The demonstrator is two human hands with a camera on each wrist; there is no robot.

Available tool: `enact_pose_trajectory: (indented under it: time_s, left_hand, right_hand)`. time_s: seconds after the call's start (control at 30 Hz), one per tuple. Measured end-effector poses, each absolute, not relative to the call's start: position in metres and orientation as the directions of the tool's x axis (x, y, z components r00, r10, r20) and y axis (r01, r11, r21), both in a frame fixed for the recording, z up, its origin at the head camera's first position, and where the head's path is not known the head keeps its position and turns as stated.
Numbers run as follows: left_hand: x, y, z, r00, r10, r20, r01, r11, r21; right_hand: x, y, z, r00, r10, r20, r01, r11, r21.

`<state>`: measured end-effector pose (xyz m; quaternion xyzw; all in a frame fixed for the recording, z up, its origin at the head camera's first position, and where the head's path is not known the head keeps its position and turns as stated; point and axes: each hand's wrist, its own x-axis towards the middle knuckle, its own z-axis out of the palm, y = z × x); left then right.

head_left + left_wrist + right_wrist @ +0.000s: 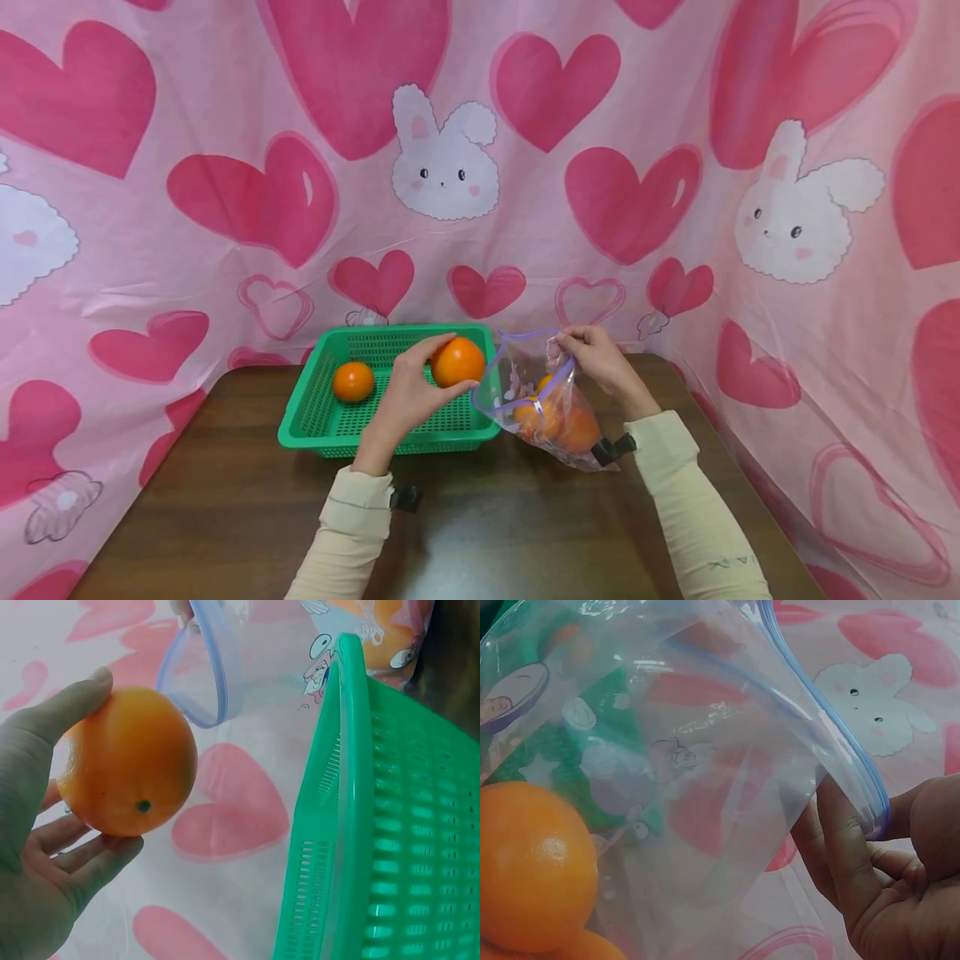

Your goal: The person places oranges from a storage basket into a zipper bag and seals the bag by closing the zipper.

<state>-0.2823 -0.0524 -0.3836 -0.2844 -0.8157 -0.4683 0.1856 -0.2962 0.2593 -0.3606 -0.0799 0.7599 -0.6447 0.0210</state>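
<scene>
Orange point(458, 363) is held up in your left hand point(411, 387), your grip clamped on it with the thumb to one side and the fingers to the other, just beside the mouth of the clear bag point(516, 377). Your right hand point(600, 358) pinches the bag's purple-edged rim, its grip together on the plastic. Several bagged oranges point(579, 429) sit low in the bag. Another single orange point(353, 382) lies at the left in the green basket point(420, 439), which stands on the brown worktop point(480, 525).
</scene>
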Motion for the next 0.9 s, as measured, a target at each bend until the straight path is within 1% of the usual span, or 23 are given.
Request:
enact_pose_trajectory:
  time_s: [0.5,0.6,0.77,0.9]
  left_hand:
    - [-0.282,-0.036,-0.381,-0.683,0.388,0.619,0.729,0.311,0.610]
    - [-0.283,-0.033,-0.380,-0.677,0.411,0.610,0.733,0.305,0.607]
    - [-0.286,-0.028,-0.380,-0.678,0.442,0.587,0.730,0.312,0.608]
    - [-0.289,-0.024,-0.378,-0.663,0.473,0.581,0.744,0.327,0.583]
  right_hand:
    - [-0.297,0.262,-0.364,-0.990,-0.124,0.070,-0.094,0.201,-0.975]
    - [-0.297,0.263,-0.364,-0.990,-0.120,0.073,-0.097,0.209,-0.973]
    - [-0.299,0.262,-0.363,-0.989,-0.133,0.058,-0.082,0.182,-0.980]
    - [-0.300,0.262,-0.363,-0.988,-0.142,0.064,-0.089,0.181,-0.979]
